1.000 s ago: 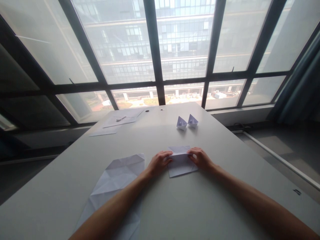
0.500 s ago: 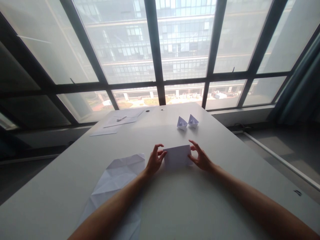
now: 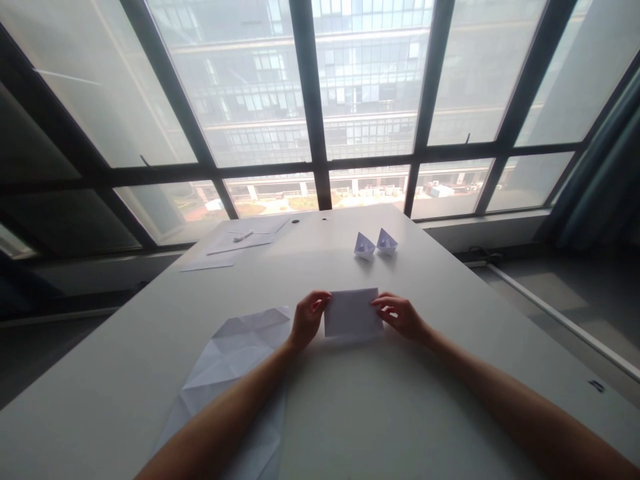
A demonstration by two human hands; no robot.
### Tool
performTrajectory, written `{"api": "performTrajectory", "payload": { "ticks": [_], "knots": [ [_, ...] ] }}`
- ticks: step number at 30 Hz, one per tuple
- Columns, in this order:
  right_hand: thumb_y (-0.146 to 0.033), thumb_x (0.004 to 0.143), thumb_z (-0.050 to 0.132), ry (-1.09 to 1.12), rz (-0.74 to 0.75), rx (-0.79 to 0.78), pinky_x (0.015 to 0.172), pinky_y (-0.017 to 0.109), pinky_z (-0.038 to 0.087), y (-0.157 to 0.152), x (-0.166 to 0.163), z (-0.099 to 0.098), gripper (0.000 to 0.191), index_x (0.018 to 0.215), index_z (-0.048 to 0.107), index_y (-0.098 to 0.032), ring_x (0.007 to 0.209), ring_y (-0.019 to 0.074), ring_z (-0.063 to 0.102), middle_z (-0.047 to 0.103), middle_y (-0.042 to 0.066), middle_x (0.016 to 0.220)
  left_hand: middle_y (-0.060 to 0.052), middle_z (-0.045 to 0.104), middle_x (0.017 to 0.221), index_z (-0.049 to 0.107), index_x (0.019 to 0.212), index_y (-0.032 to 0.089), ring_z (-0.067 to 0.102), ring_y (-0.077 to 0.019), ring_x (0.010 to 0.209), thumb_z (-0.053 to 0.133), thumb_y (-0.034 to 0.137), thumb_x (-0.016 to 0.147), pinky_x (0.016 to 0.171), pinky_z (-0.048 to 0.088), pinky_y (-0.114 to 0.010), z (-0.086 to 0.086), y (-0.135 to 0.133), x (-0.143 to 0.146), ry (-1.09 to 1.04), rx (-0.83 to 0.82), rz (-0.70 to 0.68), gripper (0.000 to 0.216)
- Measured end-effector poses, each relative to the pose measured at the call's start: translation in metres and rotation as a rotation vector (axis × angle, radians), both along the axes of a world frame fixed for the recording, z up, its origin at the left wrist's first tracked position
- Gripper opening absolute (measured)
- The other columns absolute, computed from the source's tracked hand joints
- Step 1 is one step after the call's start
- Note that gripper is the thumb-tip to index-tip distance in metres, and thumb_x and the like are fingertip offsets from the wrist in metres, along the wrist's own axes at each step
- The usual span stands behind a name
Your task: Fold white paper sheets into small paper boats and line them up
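A folded white sheet of paper (image 3: 353, 313) is between my two hands, just above or on the white table (image 3: 350, 407); I cannot tell if it touches. My left hand (image 3: 309, 317) pinches its upper left corner between thumb and fingers. At the upper right edge, my right hand (image 3: 401, 316) is closed on the paper with its fingertips. Under and beside my left forearm lies a large creased sheet of paper (image 3: 227, 353). Two small folded paper boats, a left one (image 3: 365, 247) and a right one (image 3: 387, 243), stand side by side beyond my hands.
Flat white sheets (image 3: 215, 259) lie at the table's far left, with a small white pen-like object (image 3: 243, 237) on top. A round hole (image 3: 295, 221) is in the tabletop near the far edge. Large windows (image 3: 370, 80) rise behind; a curtain (image 3: 590, 173) hangs at right.
The folded paper has tilted so that more of its face shows. My left fingers have closed at its upper corner, and my right fingers have lowered onto its right edge.
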State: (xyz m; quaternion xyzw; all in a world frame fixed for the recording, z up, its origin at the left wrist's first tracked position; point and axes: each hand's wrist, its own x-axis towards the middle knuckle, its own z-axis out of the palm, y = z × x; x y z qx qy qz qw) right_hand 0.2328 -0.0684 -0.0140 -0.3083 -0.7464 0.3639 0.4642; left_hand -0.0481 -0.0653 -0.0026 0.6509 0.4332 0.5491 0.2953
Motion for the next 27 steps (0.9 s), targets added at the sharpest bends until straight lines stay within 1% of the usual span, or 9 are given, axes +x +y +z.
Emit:
{"api": "performTrajectory", "payload": {
  "ticks": [2, 6, 9, 11, 13, 16, 19, 23, 27],
  "knots": [
    [-0.04, 0.088, 0.066, 0.065, -0.017, -0.063, 0.062, 0.03, 0.057, 0.001, -0.001, -0.002, 0.029, 0.108, 0.073, -0.02, 0.077, 0.0161, 0.062, 0.062, 0.008, 0.107, -0.009, 0.074, 0.098, 0.071, 0.096, 0.017, 0.07, -0.0247, 0.094, 0.06, 0.047, 0.093, 0.084, 0.058, -0.037, 0.002, -0.001, 0.0, 0.033, 0.0, -0.018, 0.032],
    [-0.038, 0.083, 0.067, 0.103, -0.071, -0.153, 0.051, 0.025, 0.053, 0.005, -0.001, -0.005, 0.034, 0.111, 0.072, -0.019, 0.067, 0.0124, 0.058, 0.061, 0.009, 0.113, -0.013, 0.064, 0.128, 0.067, 0.121, 0.018, 0.064, -0.0269, 0.113, 0.061, 0.04, 0.093, 0.082, 0.059, -0.034, 0.004, -0.003, 0.002, 0.118, 0.041, -0.116, 0.037],
    [-0.031, 0.082, 0.062, 0.033, -0.142, -0.168, 0.047, 0.022, 0.047, 0.009, -0.001, -0.008, 0.033, 0.11, 0.072, -0.017, 0.064, 0.0119, 0.056, 0.065, 0.009, 0.108, -0.013, 0.053, 0.14, 0.066, 0.124, 0.02, 0.068, -0.0228, 0.101, 0.061, 0.029, 0.091, 0.079, 0.06, -0.035, 0.001, -0.004, 0.005, 0.272, 0.069, -0.08, 0.035],
    [-0.024, 0.08, 0.059, -0.037, -0.194, -0.126, 0.05, 0.024, 0.048, 0.011, -0.001, -0.011, 0.033, 0.109, 0.073, -0.016, 0.063, 0.0122, 0.055, 0.067, 0.009, 0.102, -0.013, 0.047, 0.147, 0.07, 0.118, 0.02, 0.068, -0.0235, 0.1, 0.063, 0.026, 0.089, 0.089, 0.058, -0.042, -0.003, -0.003, 0.007, 0.433, 0.082, -0.012, 0.031],
    [-0.018, 0.078, 0.056, -0.113, -0.226, -0.06, 0.056, 0.027, 0.051, 0.012, -0.003, -0.013, 0.034, 0.107, 0.073, -0.015, 0.063, 0.013, 0.055, 0.068, 0.008, 0.097, -0.012, 0.044, 0.15, 0.071, 0.117, 0.022, 0.061, -0.0298, 0.117, 0.066, 0.026, 0.087, 0.103, 0.049, -0.051, -0.007, -0.003, 0.008, 0.614, 0.099, 0.009, 0.031],
    [-0.015, 0.078, 0.056, -0.213, -0.241, 0.015, 0.064, 0.031, 0.054, 0.01, -0.005, -0.016, 0.035, 0.109, 0.072, -0.016, 0.067, 0.0152, 0.057, 0.067, 0.008, 0.096, -0.008, 0.05, 0.149, 0.066, 0.128, 0.026, 0.043, -0.0321, 0.139, 0.062, 0.027, 0.091, 0.116, 0.033, -0.055, -0.009, -0.004, 0.009, 0.83, 0.12, -0.12, 0.037],
    [-0.014, 0.08, 0.058, -0.321, -0.299, 0.117, 0.081, 0.039, 0.056, 0.006, -0.005, -0.015, 0.039, 0.117, 0.069, -0.018, 0.092, 0.0231, 0.062, 0.065, 0.012, 0.114, -0.006, 0.046, 0.152, 0.057, 0.138, 0.028, 0.034, -0.0294, 0.146, 0.057, 0.028, 0.095, 0.119, 0.026, -0.054, -0.006, -0.005, 0.009, 0.918, 0.11, -0.266, 0.044],
    [-0.014, 0.08, 0.062, -0.501, -0.38, 0.248, 0.108, 0.054, 0.04, 0.002, 0.0, -0.01, 0.052, 0.132, 0.062, -0.019, 0.134, 0.0333, 0.042, 0.048, 0.017, 0.145, -0.005, 0.045, 0.153, 0.055, 0.14, 0.028, 0.032, -0.027, 0.147, 0.056, 0.026, 0.095, 0.121, 0.024, -0.052, 0.001, -0.009, 0.009, 0.916, 0.132, -0.377, 0.045],
    [-0.004, 0.081, 0.052, -0.564, -0.188, 0.309, 0.116, 0.056, 0.029, 0.0, 0.003, -0.005, 0.061, 0.139, 0.057, -0.025, 0.142, 0.0285, 0.037, 0.045, 0.01, 0.153, -0.004, 0.051, 0.149, 0.057, 0.139, 0.031, 0.04, -0.0244, 0.143, 0.058, 0.025, 0.094, 0.121, 0.025, -0.049, 0.006, -0.012, 0.01, 0.881, 0.154, -0.48, 0.045]
  ]
}}
